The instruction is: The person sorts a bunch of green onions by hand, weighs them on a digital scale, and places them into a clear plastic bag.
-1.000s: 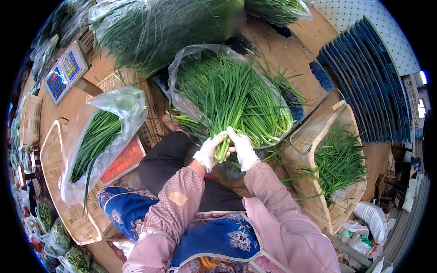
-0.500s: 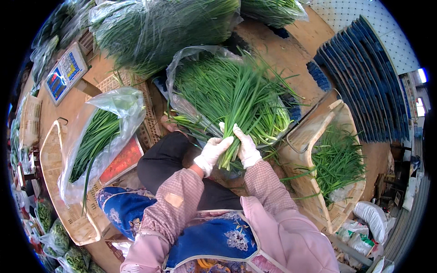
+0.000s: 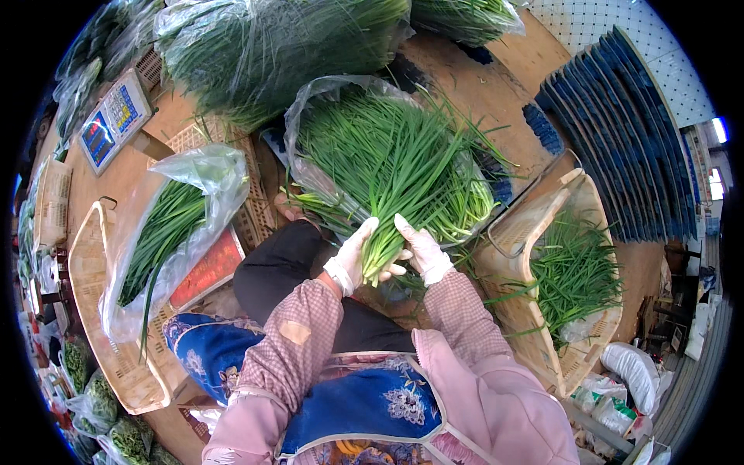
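A bunch of green chives (image 3: 380, 257) lies between my two gloved hands, its pale cut ends toward me and its leaves fanning away. My left hand (image 3: 353, 254) cups the bunch's left side, the thumb along it; its other fingers are mostly hidden. On the other side my right hand (image 3: 423, 252) holds it loosely, with fingers reaching under the stems and the thumb raised. Behind, a large heap of chives (image 3: 349, 132) fills an open clear plastic bag (image 3: 298, 116). The bunch's leaves rest over this heap.
At right stands a beige crate (image 3: 527, 318) with loose chives; behind it is a dark ribbed stack (image 3: 620, 147). To the left, a clear bag (image 3: 225, 167) of chives lies by another crate (image 3: 89, 287). A scale (image 3: 115, 124) and a big wrapped bundle (image 3: 279, 54) stand farther off.
My hands have moved slightly apart and loosened around the bunch. The right thumb has come off the stems, and the bunch has settled lower and a little left.
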`<action>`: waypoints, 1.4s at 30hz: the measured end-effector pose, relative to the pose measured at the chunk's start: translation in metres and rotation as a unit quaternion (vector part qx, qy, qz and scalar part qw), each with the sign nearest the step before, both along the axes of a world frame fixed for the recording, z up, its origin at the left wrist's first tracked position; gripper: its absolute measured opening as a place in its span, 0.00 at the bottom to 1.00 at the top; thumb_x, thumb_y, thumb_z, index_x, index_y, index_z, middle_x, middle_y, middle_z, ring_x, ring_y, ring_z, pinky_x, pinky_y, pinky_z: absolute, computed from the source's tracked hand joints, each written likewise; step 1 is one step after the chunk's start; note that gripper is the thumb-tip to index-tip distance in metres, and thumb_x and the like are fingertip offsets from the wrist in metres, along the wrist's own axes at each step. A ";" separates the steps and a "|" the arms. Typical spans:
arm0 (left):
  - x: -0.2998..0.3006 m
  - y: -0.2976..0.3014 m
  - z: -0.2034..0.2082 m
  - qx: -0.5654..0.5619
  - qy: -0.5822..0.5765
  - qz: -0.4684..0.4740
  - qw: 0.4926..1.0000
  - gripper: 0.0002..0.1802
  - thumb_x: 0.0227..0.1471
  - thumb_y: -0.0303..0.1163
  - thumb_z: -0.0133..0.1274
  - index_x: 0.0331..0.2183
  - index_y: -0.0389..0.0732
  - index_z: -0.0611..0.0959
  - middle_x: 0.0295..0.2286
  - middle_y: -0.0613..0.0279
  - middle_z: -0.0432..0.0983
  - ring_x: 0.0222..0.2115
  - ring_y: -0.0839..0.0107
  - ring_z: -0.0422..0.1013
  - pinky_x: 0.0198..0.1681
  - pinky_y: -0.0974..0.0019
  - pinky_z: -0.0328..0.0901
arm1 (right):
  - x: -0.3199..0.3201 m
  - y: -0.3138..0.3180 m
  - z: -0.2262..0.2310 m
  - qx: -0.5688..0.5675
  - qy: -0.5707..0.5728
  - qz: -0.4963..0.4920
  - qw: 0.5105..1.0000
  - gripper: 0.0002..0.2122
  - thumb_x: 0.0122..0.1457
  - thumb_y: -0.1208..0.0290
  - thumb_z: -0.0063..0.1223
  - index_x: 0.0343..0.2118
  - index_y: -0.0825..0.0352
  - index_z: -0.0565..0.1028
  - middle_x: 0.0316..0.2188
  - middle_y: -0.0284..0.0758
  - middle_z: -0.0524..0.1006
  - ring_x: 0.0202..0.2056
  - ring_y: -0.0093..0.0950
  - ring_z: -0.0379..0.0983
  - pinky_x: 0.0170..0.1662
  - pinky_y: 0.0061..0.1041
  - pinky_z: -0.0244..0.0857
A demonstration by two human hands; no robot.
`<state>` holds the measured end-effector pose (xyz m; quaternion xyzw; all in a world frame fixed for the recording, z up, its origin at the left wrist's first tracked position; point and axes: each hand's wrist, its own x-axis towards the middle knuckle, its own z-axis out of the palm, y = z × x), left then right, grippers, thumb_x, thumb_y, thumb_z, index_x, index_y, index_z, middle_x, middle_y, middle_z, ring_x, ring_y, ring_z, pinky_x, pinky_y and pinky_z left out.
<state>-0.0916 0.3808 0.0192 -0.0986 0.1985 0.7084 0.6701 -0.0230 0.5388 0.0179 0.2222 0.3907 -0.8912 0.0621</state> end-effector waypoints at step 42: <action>0.020 0.017 -0.021 -0.392 0.478 -0.056 0.784 0.30 0.41 0.50 0.58 0.38 0.35 0.71 0.31 0.53 0.75 0.29 0.62 0.73 0.28 0.63 0.67 | -0.018 0.066 -0.022 0.355 -0.174 -0.164 0.904 0.06 0.57 0.70 0.47 0.31 0.68 0.69 0.22 0.32 0.75 0.20 0.17 0.69 0.23 0.14 0.62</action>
